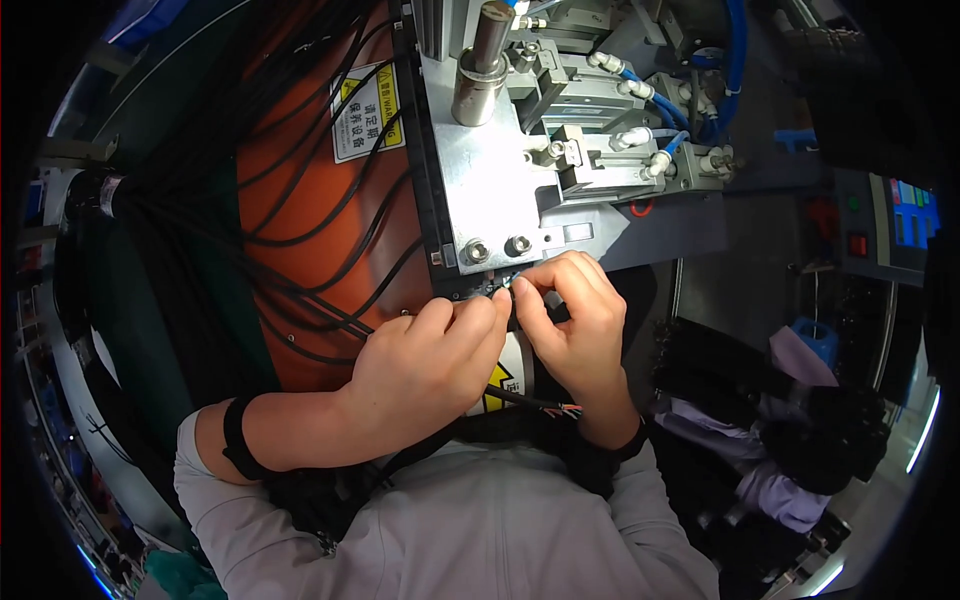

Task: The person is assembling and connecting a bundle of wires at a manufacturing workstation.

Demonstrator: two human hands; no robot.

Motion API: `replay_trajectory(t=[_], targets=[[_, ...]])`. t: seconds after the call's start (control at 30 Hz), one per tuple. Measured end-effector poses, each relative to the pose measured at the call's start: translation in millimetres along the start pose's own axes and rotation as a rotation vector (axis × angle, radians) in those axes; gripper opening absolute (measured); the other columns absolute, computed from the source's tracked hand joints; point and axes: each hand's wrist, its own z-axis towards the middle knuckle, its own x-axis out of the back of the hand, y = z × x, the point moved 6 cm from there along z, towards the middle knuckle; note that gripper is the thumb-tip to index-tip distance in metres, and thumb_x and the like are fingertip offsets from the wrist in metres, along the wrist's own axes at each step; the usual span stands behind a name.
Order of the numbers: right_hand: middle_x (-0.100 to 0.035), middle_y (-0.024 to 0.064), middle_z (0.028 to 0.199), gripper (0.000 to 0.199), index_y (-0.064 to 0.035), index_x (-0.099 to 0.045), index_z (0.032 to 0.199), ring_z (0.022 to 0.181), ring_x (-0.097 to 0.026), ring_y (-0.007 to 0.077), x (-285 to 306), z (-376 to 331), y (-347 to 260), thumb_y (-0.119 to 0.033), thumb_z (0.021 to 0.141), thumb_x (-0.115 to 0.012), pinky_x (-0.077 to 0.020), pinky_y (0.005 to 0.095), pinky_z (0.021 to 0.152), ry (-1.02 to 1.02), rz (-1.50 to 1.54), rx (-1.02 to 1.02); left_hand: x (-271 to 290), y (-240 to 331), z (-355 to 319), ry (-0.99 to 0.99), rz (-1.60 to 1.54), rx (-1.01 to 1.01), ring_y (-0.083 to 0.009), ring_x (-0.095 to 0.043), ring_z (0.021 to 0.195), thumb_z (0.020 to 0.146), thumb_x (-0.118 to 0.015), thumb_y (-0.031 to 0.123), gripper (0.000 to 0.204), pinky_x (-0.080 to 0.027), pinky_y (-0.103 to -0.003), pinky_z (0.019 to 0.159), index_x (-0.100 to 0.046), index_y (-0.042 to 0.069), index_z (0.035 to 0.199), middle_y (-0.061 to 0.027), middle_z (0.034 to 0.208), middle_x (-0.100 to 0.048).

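Observation:
My left hand [430, 355] and my right hand [577, 312] meet at the front edge of a metal machine plate [485, 190]. Both are closed in a pinch, fingertips almost touching. Between them shows a tiny whitish-blue piece [508, 282], perhaps a wire end, too small to name surely. It lies just below the plate's two bolts [498, 246], against a dark fixture [470, 285] that my fingers partly cover. Under my wrists runs a black cable [520, 399], whose bare end splits into thin coloured wires [563, 410].
Black cables [300, 240] fan across an orange surface [290, 190] at left, near a warning label [368, 112]. Pneumatic cylinders [600, 110] with blue hoses [735, 60] stand at the back right. A control panel [890, 225] is at far right, above a person in dark and lilac clothing [770, 430].

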Motion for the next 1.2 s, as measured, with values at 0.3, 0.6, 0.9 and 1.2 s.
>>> replay_trajectory(t=[0.3, 0.6, 0.9, 1.2], targets=[[-0.054, 0.0054, 0.067, 0.008, 0.0002, -0.057, 0.075, 0.061, -0.051, 0.0164, -8.3, -6.1, 14.3, 0.001, 0.077, -0.065, -0.0424, 0.0274, 0.059, 0.064, 0.140, -0.052, -2.8, -2.0, 2.9, 0.073, 0.038, 0.025, -0.0080, -0.045, 0.061, 0.076, -0.062, 0.010, 0.023, -0.032, -0.021, 0.044, -0.065, 0.003, 0.098, 0.0014, 0.077, -0.046], [-0.057, -0.0001, 0.074, 0.006, 0.0007, -0.057, 0.083, 0.068, -0.048, 0.0051, -21.3, -16.0, 33.7, -0.002, 0.084, -0.062, -0.0405, 0.0211, 0.065, 0.023, 0.504, -0.383, 2.0, -11.3, 6.0, 0.150, -0.071, 0.026, -0.0103, -0.051, 0.060, 0.073, -0.064, 0.008, 0.026, -0.035, -0.023, 0.047, -0.067, 0.003, 0.099, -0.0008, 0.075, -0.049], [-0.063, 0.0052, 0.076, 0.009, 0.0019, -0.062, 0.086, 0.070, -0.058, 0.0123, -9.1, -14.5, 41.5, 0.002, 0.080, -0.069, -0.0459, 0.0238, 0.066, 0.045, 0.602, -0.262, 4.0, -6.8, -4.0, -0.050, 0.096, 0.092, -0.0097, -0.050, 0.060, 0.071, -0.062, 0.010, 0.025, -0.037, -0.023, 0.050, -0.065, 0.002, 0.094, -0.0003, 0.075, -0.049], [-0.067, 0.0128, 0.077, 0.019, 0.0016, -0.065, 0.077, 0.072, -0.064, 0.0224, 29.9, -9.9, 0.7, 0.002, 0.068, -0.082, -0.0514, 0.0322, 0.068, -0.015, 0.624, 0.099, 35.8, -7.3, 11.1, 0.375, -0.121, -0.074, -0.0160, -0.058, 0.063, 0.078, -0.067, 0.008, 0.020, -0.043, -0.024, 0.051, -0.067, 0.001, 0.096, -0.0055, 0.085, -0.061]])
